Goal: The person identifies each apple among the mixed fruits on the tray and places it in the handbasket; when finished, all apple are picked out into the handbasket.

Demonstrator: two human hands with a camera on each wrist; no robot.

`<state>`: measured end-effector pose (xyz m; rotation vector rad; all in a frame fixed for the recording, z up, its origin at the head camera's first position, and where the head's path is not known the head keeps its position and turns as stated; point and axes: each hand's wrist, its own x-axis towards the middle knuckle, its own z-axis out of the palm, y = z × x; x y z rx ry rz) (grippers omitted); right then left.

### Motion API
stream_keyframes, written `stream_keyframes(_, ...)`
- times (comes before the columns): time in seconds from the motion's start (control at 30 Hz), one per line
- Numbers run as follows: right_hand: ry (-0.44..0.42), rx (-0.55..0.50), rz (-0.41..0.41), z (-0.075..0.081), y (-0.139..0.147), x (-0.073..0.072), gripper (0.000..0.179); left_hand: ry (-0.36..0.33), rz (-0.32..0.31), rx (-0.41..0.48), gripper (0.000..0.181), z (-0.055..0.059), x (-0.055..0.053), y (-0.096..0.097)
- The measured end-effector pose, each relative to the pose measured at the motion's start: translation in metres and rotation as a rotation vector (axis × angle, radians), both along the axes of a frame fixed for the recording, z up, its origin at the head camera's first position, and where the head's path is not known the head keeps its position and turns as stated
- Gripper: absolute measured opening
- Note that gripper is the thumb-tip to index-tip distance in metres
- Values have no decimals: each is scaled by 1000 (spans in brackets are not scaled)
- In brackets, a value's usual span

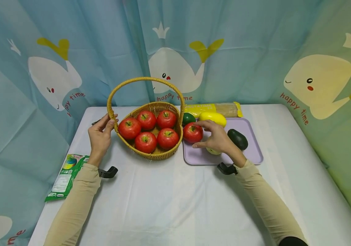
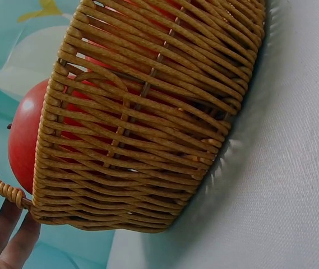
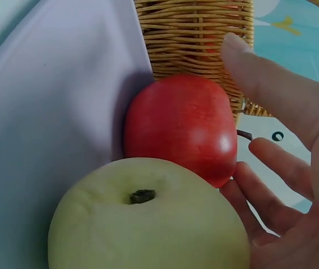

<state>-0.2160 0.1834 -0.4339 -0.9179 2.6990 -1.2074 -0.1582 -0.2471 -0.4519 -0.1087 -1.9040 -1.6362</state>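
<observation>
My left hand [image 1: 99, 138] holds the left foot of the handle [image 1: 146, 79] of a wicker basket [image 1: 157, 156]. Several red apples lie inside the basket. In the left wrist view, fingers [image 2: 22, 238] show against the handle's base. My right hand [image 1: 216, 138] is spread around another red apple [image 1: 192, 132], at the left edge of a lilac tray [image 1: 252, 159] beside the basket. From the right wrist, the thumb [image 3: 260, 70] stands apart from this apple and fingertips reach its stem side. A pale green apple [image 3: 148, 230] sits close in front, mostly hidden under the hand in the head view.
A yellow fruit [image 1: 213, 118], a green round one [image 1: 189, 118] and a dark green avocado-like one [image 1: 238, 139] lie on the tray. Behind it is a yellow pasta packet [image 1: 215, 109]. A green bag [image 1: 66, 177] lies at the table's left edge. A curtain [image 1: 249, 51] hangs behind.
</observation>
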Motion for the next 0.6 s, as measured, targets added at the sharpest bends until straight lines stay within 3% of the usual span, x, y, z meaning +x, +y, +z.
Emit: stream_keyframes(0.6,54,166,-27,-1,-10,-11,84,22,-13,17,32,-1,-2,0)
